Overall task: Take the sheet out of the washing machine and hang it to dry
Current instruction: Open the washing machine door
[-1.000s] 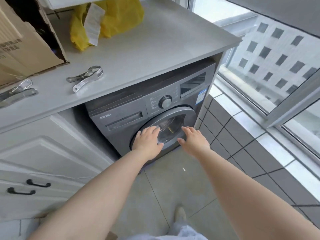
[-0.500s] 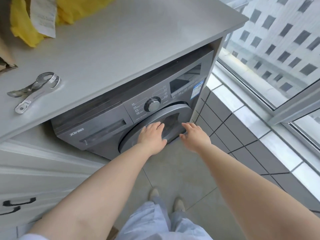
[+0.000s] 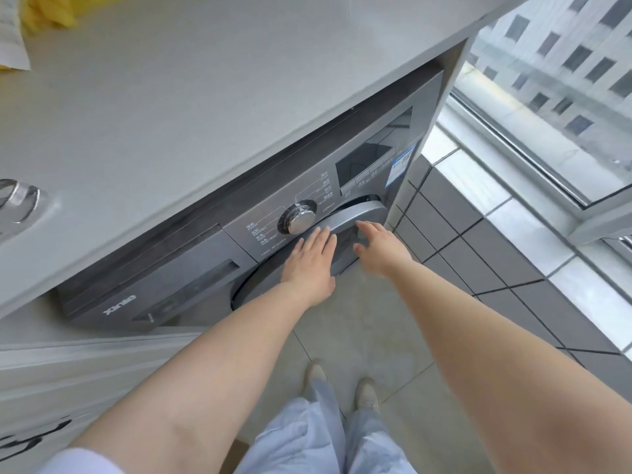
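A grey countertop [image 3: 212, 97] carries a yellow bag [image 3: 51, 10] with a paper slip [image 3: 12, 35] at eleven o'clock and a metal clip [image 3: 17, 200] at nine.

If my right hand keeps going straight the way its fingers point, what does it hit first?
Most likely the washing machine's round door: the right hand reaches with straight fingers toward the door's upper right rim. Whether it already touches is unclear from this angle.

I counted one washing machine [image 3: 239, 254], one dial [image 3: 301, 221], two hands—left [image 3: 309, 265], right [image 3: 381, 249]—one metal clip [image 3: 17, 200] at the worktop's [image 3: 205, 97] left edge.
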